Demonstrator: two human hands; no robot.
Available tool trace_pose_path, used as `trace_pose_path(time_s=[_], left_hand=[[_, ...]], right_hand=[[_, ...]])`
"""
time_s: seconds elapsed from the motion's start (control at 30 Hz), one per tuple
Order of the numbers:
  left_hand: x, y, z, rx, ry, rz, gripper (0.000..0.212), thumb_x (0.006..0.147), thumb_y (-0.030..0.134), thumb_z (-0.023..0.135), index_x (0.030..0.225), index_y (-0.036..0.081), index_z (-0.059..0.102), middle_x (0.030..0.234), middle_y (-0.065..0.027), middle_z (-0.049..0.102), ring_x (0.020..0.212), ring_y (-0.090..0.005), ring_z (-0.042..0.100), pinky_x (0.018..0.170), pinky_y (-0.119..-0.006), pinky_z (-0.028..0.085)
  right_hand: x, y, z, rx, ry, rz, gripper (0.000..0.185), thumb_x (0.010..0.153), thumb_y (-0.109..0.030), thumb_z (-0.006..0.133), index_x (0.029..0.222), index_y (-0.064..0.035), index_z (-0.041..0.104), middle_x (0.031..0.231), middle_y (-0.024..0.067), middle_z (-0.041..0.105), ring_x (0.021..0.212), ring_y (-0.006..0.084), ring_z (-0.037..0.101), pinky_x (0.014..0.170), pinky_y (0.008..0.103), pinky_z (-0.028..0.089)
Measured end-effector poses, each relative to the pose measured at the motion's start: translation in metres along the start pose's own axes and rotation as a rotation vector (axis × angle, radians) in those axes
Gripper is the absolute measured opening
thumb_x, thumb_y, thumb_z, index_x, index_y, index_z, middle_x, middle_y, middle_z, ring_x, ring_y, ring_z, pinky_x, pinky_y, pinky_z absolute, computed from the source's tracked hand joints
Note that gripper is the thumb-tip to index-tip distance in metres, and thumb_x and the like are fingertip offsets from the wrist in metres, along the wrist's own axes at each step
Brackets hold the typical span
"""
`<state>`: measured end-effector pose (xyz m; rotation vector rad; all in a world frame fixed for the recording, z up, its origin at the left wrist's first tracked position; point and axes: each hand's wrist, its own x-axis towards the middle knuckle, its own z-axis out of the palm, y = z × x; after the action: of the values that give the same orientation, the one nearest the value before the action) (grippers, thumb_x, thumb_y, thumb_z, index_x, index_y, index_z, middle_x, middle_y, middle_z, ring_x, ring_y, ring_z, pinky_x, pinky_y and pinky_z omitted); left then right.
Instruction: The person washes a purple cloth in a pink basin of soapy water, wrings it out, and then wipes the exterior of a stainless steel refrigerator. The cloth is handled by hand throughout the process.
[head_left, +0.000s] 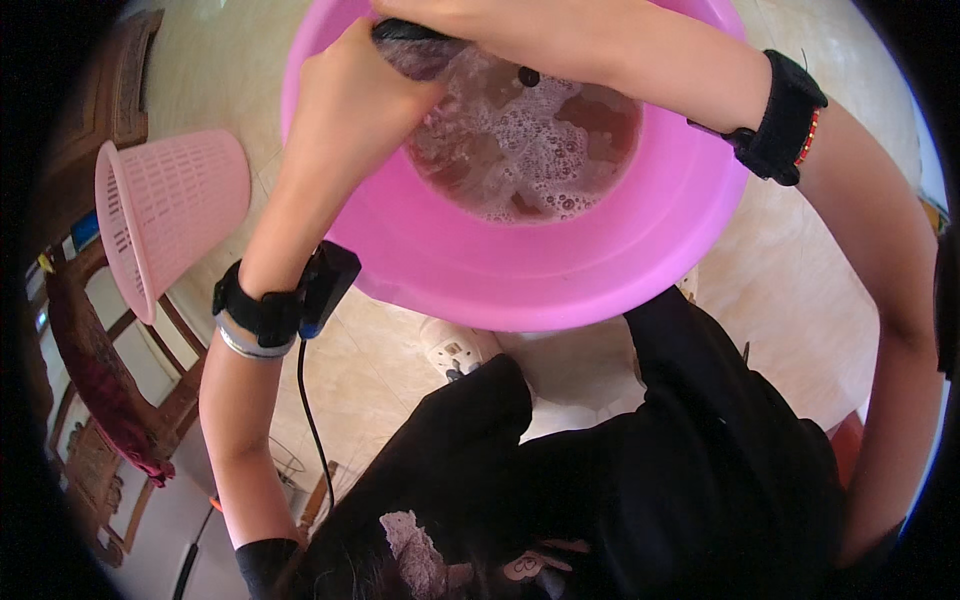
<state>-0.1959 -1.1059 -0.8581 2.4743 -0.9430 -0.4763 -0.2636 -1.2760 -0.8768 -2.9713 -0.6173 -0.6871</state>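
A pink plastic basin (517, 277) stands before me, holding cloudy, brownish soapy water (525, 142) with foam. At the basin's far left side, my left hand (367, 75) grips a dark wet cloth (411, 31), its fingers mostly hidden behind the hand. My right hand (442, 13) reaches across from the right and meets the same cloth at the top edge of the view, which cuts part of the hand off. A small round black object (529, 76) shows in the water below my right forearm; what it is I cannot tell.
A pink slatted plastic basket (184, 206) lies on its side at the left, by carved wooden furniture (169, 330) draped with a dark red cloth (105, 405). A black cable (306, 405) hangs from my left wrist device. Under the basin's near rim is a white clog (454, 349) on the tiled floor.
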Motion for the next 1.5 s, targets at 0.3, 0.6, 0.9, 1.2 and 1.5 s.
trace_pose_path(time_s=[0.3,0.6,0.9,1.2,1.5], left_hand=[[-0.012,0.014,-0.015,-0.52,-0.173,-0.267,0.023,0.074,0.007,0.064,0.094,-0.004,0.063,0.073,-0.0084,0.065,0.063,-0.012,0.061,0.055,-0.025,0.048],[-0.034,0.014,-0.013,-0.823,-0.108,-0.395,0.019,0.076,0.002,0.059,0.093,-0.006,0.061,0.075,-0.0099,0.063,0.055,-0.0128,0.054,0.046,-0.024,0.037],[-0.039,0.013,-0.015,-0.959,-0.268,-0.341,0.017,0.074,0.007,0.061,0.088,-0.002,0.059,0.061,-0.0046,0.053,0.045,-0.01,0.044,0.04,-0.022,0.028],[-0.043,0.01,-0.006,-0.999,-0.258,-0.367,0.029,0.068,0.008,0.058,0.094,0.001,0.048,0.068,-0.0039,0.047,0.042,-0.0093,0.034,0.036,-0.022,0.023],[-0.048,0.006,-0.011,-1.26,-0.329,-0.38,0.032,0.068,0.007,0.054,0.097,0.001,0.042,0.07,-0.0043,0.043,0.04,-0.0083,0.03,0.034,-0.021,0.023]], right_hand=[[0.022,0.001,0.003,0.055,0.152,-0.055,0.011,0.081,-0.016,0.059,0.087,-0.0075,0.063,0.079,0.0057,0.067,0.073,0.0184,0.065,0.065,0.0319,0.049],[0.031,-0.004,0.011,0.17,0.294,-0.173,0.007,0.079,-0.016,0.06,0.076,-0.01,0.064,0.073,0.0048,0.067,0.069,0.0177,0.066,0.063,0.0326,0.051],[0.027,0.002,0.002,0.12,0.371,-0.284,0.015,0.084,-0.018,0.06,0.07,-0.013,0.061,0.064,0.0002,0.062,0.061,0.0127,0.061,0.057,0.0289,0.05],[0.03,0.001,0.009,0.149,0.408,-0.326,0.021,0.09,-0.021,0.058,0.07,-0.0139,0.061,0.06,0.0012,0.058,0.053,0.0109,0.056,0.049,0.0274,0.046],[0.036,0.001,0.015,0.215,0.368,-0.329,0.028,0.092,-0.02,0.053,0.065,-0.0139,0.055,0.054,-0.0012,0.049,0.048,0.0087,0.05,0.041,0.0259,0.038]])
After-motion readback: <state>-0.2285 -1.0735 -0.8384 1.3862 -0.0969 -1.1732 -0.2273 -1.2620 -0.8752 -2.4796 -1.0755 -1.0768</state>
